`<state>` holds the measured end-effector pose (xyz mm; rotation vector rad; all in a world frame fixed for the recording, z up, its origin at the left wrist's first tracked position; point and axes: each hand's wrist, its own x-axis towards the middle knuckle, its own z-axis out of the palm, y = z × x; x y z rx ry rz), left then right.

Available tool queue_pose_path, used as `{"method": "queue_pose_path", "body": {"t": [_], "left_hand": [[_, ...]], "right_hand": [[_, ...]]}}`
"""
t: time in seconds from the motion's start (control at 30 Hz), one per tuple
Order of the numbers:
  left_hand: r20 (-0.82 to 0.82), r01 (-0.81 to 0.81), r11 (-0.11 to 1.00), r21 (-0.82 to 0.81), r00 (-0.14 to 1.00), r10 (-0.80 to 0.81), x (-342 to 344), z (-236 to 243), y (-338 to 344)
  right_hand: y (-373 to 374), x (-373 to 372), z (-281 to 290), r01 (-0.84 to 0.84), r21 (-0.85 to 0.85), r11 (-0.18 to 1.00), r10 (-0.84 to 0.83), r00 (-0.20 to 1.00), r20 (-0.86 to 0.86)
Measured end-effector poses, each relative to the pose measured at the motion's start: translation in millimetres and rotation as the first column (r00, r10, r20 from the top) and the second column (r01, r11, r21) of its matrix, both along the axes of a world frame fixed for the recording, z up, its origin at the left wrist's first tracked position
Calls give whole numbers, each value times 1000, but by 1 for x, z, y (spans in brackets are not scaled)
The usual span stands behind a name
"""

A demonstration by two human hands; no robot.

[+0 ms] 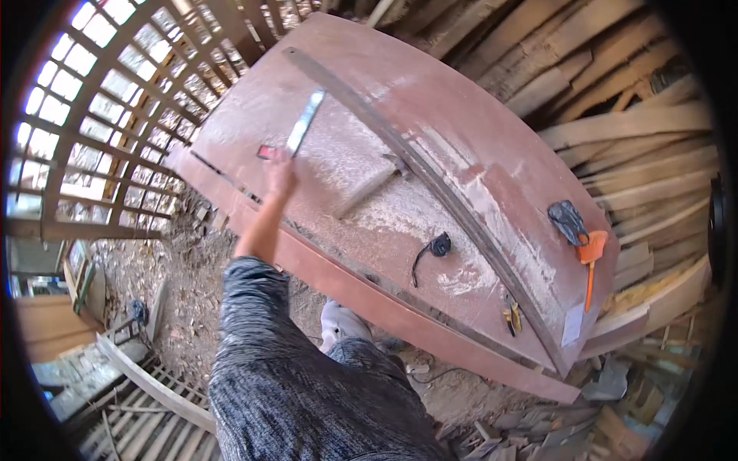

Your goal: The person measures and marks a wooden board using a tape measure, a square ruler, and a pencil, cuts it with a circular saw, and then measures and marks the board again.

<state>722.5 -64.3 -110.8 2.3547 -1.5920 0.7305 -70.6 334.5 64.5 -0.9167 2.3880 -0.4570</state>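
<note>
My left hand (281,178) reaches over an overturned boat hull (461,115) of dull reddish-brown colour. Its fingers are closed around the lower end of a long, flat, shiny metal blade (306,123); the motion blur hides the exact grip. A small red and dark piece (267,152) shows beside the fingers, and I cannot tell whether it belongs to the blade. Right of the hand, a dusty hammer-like tool (369,188) lies on the hull near the long wooden keel strip (430,177). My right hand is out of sight.
Pale dust covers parts of the hull. On it lie a black object with a cord (440,245), yellow-handled pliers (513,316), a dark crumpled bag (567,221), an orange tool (591,250) and white paper (573,326). Stacked timber (646,161) stands right, a wooden lattice (115,115) left.
</note>
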Motion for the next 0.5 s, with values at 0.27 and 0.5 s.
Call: {"method": "queue_pose_path", "body": {"t": [0.27,0.5], "left_hand": [[-986,324,938,-123,-149,-78,122,-56,-26],[-321,456,642,616,890,-325,106,-7,-50]], "right_hand": [[67,12,32,98,75,992,-72,953,-294],[89,22,61,202,151,968,-137,924,-358]]}}
